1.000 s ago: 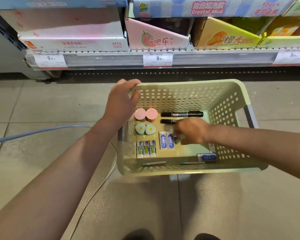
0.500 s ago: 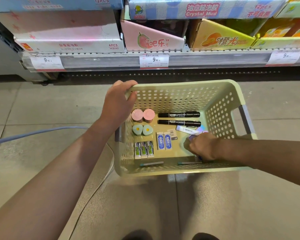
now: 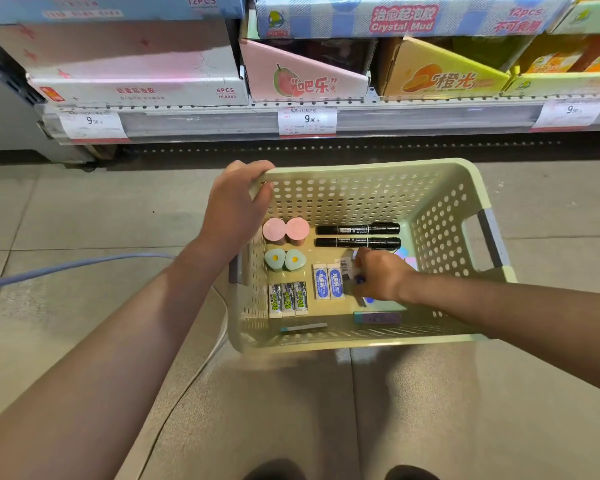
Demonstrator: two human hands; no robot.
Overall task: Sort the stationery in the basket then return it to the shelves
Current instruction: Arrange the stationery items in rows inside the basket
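A pale green perforated basket (image 3: 371, 174) sits on the floor. My left hand (image 3: 234, 206) grips its far left rim corner. Inside lie two pink round items (image 3: 285, 230), two teal egg-patterned erasers (image 3: 284, 259), two black markers (image 3: 357, 235), three green-labelled erasers (image 3: 288, 299) and two blue-labelled erasers (image 3: 328, 282). My right hand (image 3: 380, 277) is down in the basket beside the blue-labelled erasers, fingers curled on a small white-and-blue eraser (image 3: 349, 268), mostly hidden by the hand. A purple-teal eraser (image 3: 376, 317) and a thin teal strip (image 3: 303, 327) lie near the front wall.
A shelf edge (image 3: 222, 121) with price tags runs across the back, holding display boxes: white-pink (image 3: 136, 74), pink (image 3: 305, 77), yellow (image 3: 440, 72). A grey cable (image 3: 66, 266) crosses the tiled floor at left. My shoes (image 3: 340, 471) show at the bottom.
My right hand moved from the basket's front right corner back toward the blue-labelled erasers, carrying a small eraser. My left hand stays on the rim.
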